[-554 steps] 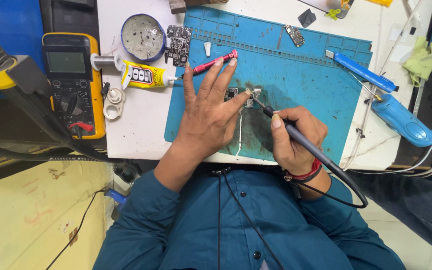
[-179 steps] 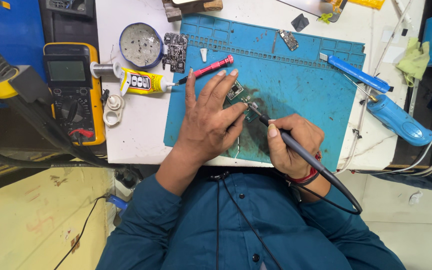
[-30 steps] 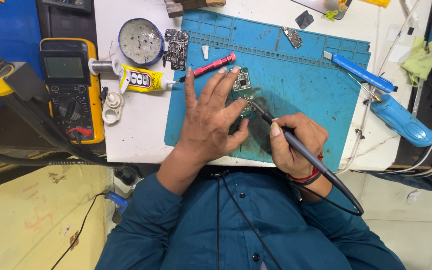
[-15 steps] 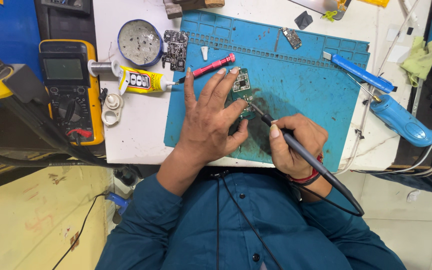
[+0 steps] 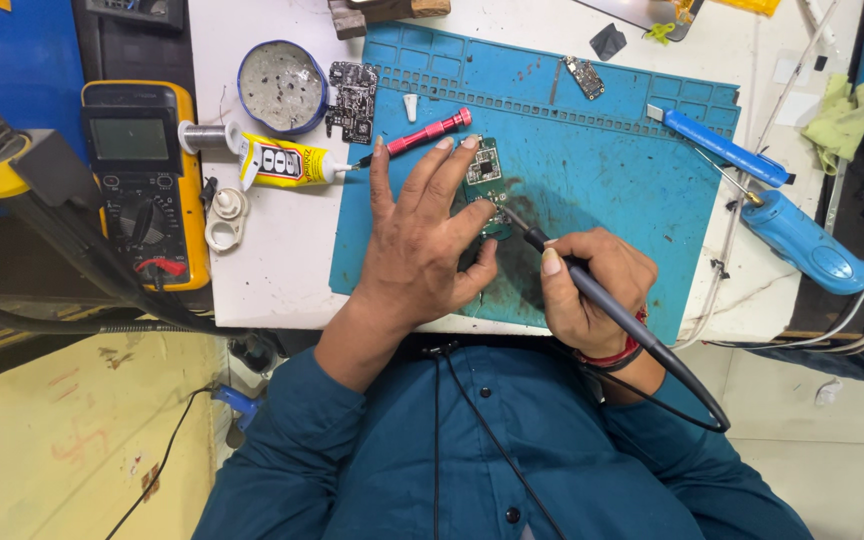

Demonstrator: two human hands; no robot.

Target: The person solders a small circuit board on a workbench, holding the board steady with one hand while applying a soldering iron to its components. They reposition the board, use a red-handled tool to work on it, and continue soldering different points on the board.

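A small green circuit board [image 5: 482, 165] lies on the blue work mat [image 5: 602, 160]. My left hand [image 5: 422, 240] rests flat on the mat with its fingertips pressing on the board. In my right hand [image 5: 592, 285] I grip a dark soldering iron [image 5: 602, 300] like a pen. Its tip touches the board's near edge just right of my left index finger. The iron's cable loops down over my right wrist.
A red screwdriver [image 5: 414, 135], a yellow glue tube [image 5: 287, 162], a round tin [image 5: 282, 85] and another dark circuit board [image 5: 352, 100] lie at the upper left. A yellow multimeter [image 5: 142, 180] sits left. Blue tools [image 5: 802, 240] and cables lie right.
Hardly anything has moved over the last second. My left hand stays on the board and the iron's tip stays at the same spot.
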